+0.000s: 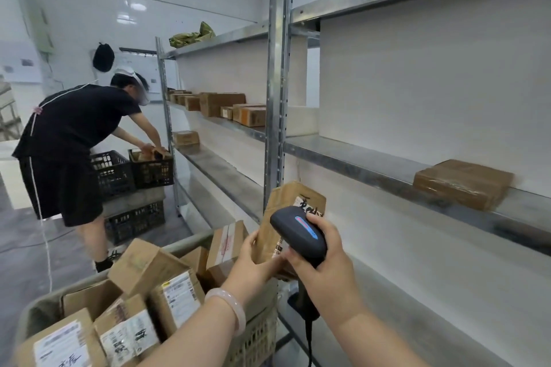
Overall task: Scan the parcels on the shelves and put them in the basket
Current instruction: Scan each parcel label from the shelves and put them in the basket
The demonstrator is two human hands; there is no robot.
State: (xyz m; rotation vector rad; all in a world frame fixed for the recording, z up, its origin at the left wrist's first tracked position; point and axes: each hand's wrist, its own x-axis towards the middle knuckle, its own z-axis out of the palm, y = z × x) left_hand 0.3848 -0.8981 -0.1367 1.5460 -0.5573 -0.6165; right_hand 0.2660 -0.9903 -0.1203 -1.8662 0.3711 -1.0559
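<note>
Above the basket, the left grip holds a cardboard parcel upright while the right grip, closed round the scanner, aims it there. Boxes already crowd the basket; one flat parcel lies on the shelf to its right, apparently yet to scan.

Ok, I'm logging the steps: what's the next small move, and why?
Probably lower the parcel into the basket, once scanned: the left hand holds it upright by the basket's edge, and the right hand has the scanner up at its label.
</note>
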